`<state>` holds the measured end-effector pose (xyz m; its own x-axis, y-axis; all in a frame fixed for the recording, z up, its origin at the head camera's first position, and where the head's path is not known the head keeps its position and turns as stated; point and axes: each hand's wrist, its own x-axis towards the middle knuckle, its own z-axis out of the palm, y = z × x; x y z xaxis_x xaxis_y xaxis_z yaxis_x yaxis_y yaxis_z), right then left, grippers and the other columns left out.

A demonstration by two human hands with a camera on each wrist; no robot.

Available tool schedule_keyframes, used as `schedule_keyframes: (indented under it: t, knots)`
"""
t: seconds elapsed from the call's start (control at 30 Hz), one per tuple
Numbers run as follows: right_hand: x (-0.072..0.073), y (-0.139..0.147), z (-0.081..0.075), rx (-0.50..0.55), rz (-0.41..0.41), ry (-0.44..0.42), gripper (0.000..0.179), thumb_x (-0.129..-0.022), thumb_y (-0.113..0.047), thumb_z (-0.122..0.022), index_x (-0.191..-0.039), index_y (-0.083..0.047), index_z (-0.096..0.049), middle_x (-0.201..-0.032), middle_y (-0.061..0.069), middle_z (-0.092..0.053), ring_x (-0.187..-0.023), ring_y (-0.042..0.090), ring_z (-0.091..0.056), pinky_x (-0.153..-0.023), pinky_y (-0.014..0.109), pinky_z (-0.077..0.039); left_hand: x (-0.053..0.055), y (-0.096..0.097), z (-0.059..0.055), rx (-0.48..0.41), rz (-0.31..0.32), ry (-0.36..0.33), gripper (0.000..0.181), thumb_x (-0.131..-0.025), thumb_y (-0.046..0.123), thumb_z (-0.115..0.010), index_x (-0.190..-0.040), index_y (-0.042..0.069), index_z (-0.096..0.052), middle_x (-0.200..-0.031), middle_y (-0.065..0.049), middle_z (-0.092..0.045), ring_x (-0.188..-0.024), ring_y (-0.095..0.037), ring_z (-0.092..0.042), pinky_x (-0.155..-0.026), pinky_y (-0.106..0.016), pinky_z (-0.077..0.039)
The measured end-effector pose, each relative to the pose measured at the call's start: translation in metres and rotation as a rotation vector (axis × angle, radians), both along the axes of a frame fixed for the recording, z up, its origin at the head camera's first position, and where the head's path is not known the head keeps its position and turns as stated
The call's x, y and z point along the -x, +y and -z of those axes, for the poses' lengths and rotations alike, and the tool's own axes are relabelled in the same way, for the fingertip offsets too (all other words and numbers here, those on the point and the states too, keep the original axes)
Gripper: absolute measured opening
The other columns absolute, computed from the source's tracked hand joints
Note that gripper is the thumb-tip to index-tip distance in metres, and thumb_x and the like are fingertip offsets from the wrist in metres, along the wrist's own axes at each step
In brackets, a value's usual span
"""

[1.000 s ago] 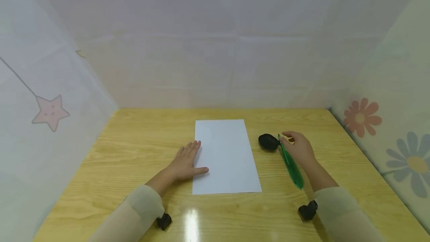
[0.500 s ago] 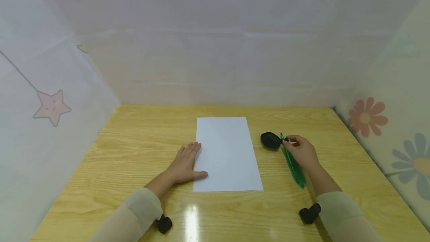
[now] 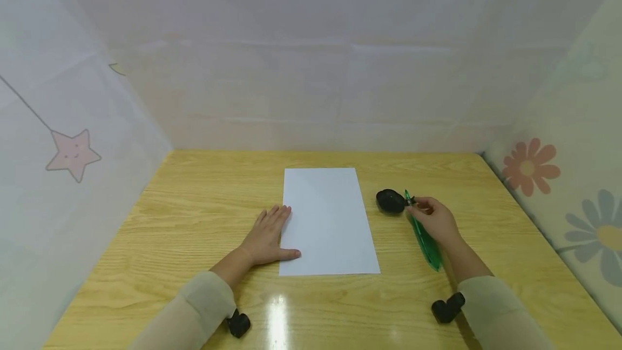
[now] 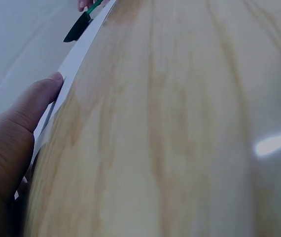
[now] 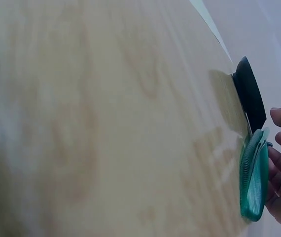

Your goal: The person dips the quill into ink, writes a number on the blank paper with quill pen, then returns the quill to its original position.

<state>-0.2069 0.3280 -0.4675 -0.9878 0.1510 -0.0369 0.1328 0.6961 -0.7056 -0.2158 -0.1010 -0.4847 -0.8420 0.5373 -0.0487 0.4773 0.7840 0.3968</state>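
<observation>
My left hand [image 3: 267, 235] lies flat with fingers spread at the left edge of a white sheet of paper [image 3: 328, 220], its thumb on the paper. My right hand [image 3: 436, 221] is right of the paper, thumb and fingertips pinching the short dark neck of a black oval dish [image 3: 390, 201]. Beneath and along that hand lies a long green leaf-shaped thing [image 3: 426, 242] with a pointed far end and a ribbed surface [image 5: 254, 177]. The right wrist view shows the black dish [image 5: 249, 96] standing on edge beside it. Its exact kind I cannot tell.
Everything lies on a light wooden table [image 3: 204, 193]. Pale printed cloth walls [image 3: 311, 85] enclose its back and sides. A black wrist camera [image 3: 447, 308] sits at the right sleeve, another black wrist camera [image 3: 238, 324] at the left.
My right thumb and fingers have closed in on the dark neck of the black dish. The left hand stays on the paper. The head view has shifted slightly.
</observation>
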Motion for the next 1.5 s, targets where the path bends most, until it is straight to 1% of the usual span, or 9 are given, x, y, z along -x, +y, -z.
schedule_keyframes:
  t: [0.27, 0.47, 0.67, 0.77, 0.93, 1.1, 1.27, 1.33, 1.5]
  knots:
    - [0.003, -0.002, 0.006, -0.002, 0.022, 0.02, 0.055, -0.096, -0.038, -0.06, -0.137, -0.001, -0.052, -0.122, 0.022, -0.06, -0.102, 0.027, -0.058, -0.072, 0.021, -0.047, 0.0, -0.001, 0.001, 0.003, -0.003, 0.003, 0.11, -0.079, 0.065, -0.068, -0.156, 0.004, -0.019, -0.163, -0.014, -0.022, -0.153, -0.034, -0.013, -0.124, -0.055, -0.007]
    - [0.003, -0.003, 0.009, -0.003, 0.022, 0.036, 0.054, -0.096, -0.038, -0.062, -0.134, -0.001, -0.054, -0.119, 0.021, -0.063, -0.095, 0.016, -0.058, -0.07, 0.015, -0.047, 0.0, -0.002, 0.001, 0.015, -0.005, 0.002, 0.11, -0.079, 0.066, -0.067, -0.156, 0.004, -0.019, -0.163, -0.014, -0.022, -0.153, -0.033, -0.012, -0.124, -0.054, -0.007]
    - [0.003, -0.002, 0.012, 0.005, 0.036, 0.042, 0.051, -0.095, -0.036, -0.063, -0.133, -0.001, -0.056, -0.115, 0.02, -0.065, -0.088, 0.008, -0.056, -0.068, 0.015, -0.046, 0.0, -0.001, 0.001, 0.043, -0.001, -0.008, 0.11, -0.08, 0.067, -0.065, -0.156, 0.002, -0.019, -0.164, -0.013, -0.018, -0.154, -0.031, -0.01, -0.125, -0.052, -0.006]
    - [0.003, -0.001, 0.013, 0.006, 0.038, 0.033, 0.051, -0.096, -0.035, -0.063, -0.133, -0.001, -0.055, -0.114, 0.019, -0.065, -0.086, 0.006, -0.056, -0.067, 0.016, -0.047, 0.001, 0.0, 0.001, 0.047, 0.002, -0.014, 0.108, -0.081, 0.067, -0.065, -0.156, 0.002, -0.021, -0.164, -0.012, -0.016, -0.154, -0.03, -0.008, -0.125, -0.052, -0.005]
    - [0.002, 0.001, 0.014, 0.021, 0.043, 0.023, 0.05, -0.097, -0.033, -0.061, -0.135, -0.002, -0.054, -0.115, 0.018, -0.065, -0.087, 0.008, -0.056, -0.067, 0.018, -0.048, 0.001, -0.001, 0.001, 0.04, 0.005, -0.019, 0.108, -0.081, 0.067, -0.064, -0.155, 0.002, -0.021, -0.165, -0.012, -0.015, -0.154, -0.03, -0.007, -0.124, -0.053, -0.004]
    - [0.001, 0.002, 0.015, 0.038, 0.067, 0.017, 0.049, -0.097, -0.034, -0.06, -0.135, -0.004, -0.055, -0.116, 0.018, -0.065, -0.086, 0.008, -0.056, -0.065, 0.019, -0.049, 0.0, -0.001, 0.001, 0.042, 0.007, -0.016, 0.109, -0.081, 0.069, -0.064, -0.155, 0.002, -0.021, -0.164, -0.013, -0.016, -0.154, -0.031, -0.007, -0.124, -0.053, -0.004]
    - [0.0, 0.002, 0.013, 0.037, 0.096, 0.031, 0.045, -0.097, -0.031, -0.059, -0.134, -0.005, -0.056, -0.113, 0.018, -0.065, -0.083, 0.008, -0.055, -0.064, 0.02, -0.047, 0.0, -0.002, 0.002, 0.035, 0.01, -0.017, 0.108, -0.081, 0.069, -0.063, -0.155, 0.002, -0.021, -0.164, -0.012, -0.015, -0.154, -0.03, -0.007, -0.124, -0.052, -0.003]
    - [-0.001, 0.002, 0.012, 0.043, 0.103, 0.037, 0.044, -0.098, -0.03, -0.058, -0.134, -0.005, -0.056, -0.112, 0.017, -0.065, -0.082, 0.007, -0.055, -0.064, 0.02, -0.047, 0.001, -0.002, 0.002, 0.027, 0.011, -0.018, 0.108, -0.081, 0.069, -0.063, -0.155, 0.002, -0.021, -0.164, -0.012, -0.015, -0.154, -0.031, -0.007, -0.124, -0.053, -0.003]
    - [-0.001, 0.003, 0.009, 0.076, 0.094, 0.047, 0.045, -0.099, -0.031, -0.057, -0.135, -0.004, -0.056, -0.107, 0.012, -0.064, -0.078, -0.001, -0.054, -0.063, 0.019, -0.048, 0.001, -0.002, 0.003, 0.025, 0.011, -0.013, 0.108, -0.081, 0.069, -0.063, -0.155, 0.002, -0.022, -0.164, -0.013, -0.016, -0.154, -0.031, -0.008, -0.124, -0.053, -0.003]
